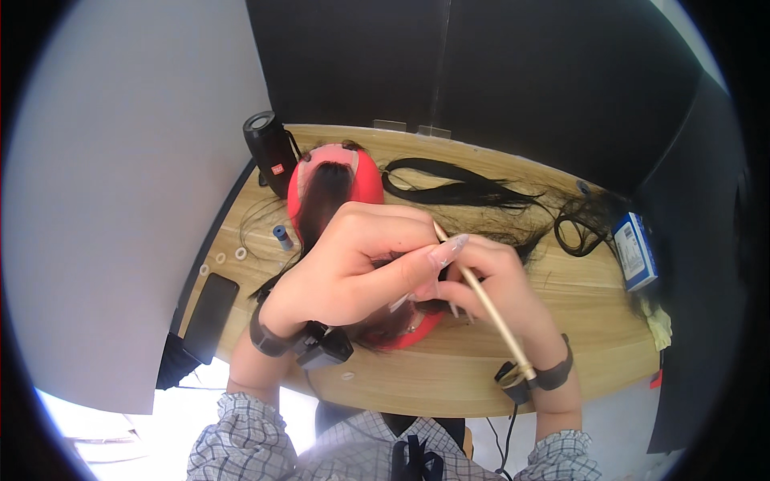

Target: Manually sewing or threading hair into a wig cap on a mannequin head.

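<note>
Over a red head form (368, 178), my two hands come together. A pale net cap (308, 175) covers part of the form, and dark hair (325, 196) lies on it. My left hand (345, 260) is closed, thumb against the bent fingers; what it pinches is hidden. A slim gold-coloured rod-shaped tool (492, 309) slants across my right hand (509, 284), which grips it like a pen. Its far end lies by my left thumb. The fingertips of my right hand are partly hidden behind the left thumb.
On the wooden table stand a black cylindrical speaker (270, 152) and a blue spool (282, 236). A black phone (212, 317) lies at left. Long black hair bundles (457, 184) stretch across the back. A blue-and-white box (635, 252) sits at right. Dark panels (481, 80) enclose the back.
</note>
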Available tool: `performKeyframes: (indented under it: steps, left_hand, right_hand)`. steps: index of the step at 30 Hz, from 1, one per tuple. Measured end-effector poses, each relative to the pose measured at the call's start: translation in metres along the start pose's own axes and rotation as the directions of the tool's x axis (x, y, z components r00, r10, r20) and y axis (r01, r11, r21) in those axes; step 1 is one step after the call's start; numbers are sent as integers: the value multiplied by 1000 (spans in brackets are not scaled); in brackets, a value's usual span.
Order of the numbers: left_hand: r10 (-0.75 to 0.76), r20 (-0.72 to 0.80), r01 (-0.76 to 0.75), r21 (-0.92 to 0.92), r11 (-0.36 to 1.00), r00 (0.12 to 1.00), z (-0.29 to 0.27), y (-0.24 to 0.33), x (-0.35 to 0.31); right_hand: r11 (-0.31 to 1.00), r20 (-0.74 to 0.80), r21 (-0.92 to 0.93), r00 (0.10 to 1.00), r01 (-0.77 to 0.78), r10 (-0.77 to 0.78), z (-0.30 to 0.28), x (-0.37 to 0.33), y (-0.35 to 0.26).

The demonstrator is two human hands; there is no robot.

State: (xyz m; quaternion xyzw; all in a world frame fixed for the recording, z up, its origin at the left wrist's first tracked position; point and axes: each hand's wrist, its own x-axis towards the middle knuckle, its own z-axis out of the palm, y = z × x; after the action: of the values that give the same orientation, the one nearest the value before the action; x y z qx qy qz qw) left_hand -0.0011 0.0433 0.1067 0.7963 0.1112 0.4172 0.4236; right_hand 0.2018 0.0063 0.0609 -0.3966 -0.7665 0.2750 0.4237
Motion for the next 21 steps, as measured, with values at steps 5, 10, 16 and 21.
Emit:
performKeyframes:
  steps: [5,10,16,21]
  left_hand:
    - [1,2,-1,63,998,1000,-7,-1,-5]
    - [9,-51,-4,104,995,999,-15,7,-8]
    - [17,-124,9,209,978,992,-20,12,-12]
    - [33,-177,10,237,972,984,-26,18,-13]
  right_hand:
    - [989,106,146,994,-34,18,12,14,-6]
    - [938,76,196,959,-284,274,8,11,-15]
    - [855,57,426,952,-296,301,12,9,-11]
    - [892,-38,426,982,-151,185,4,5,-13]
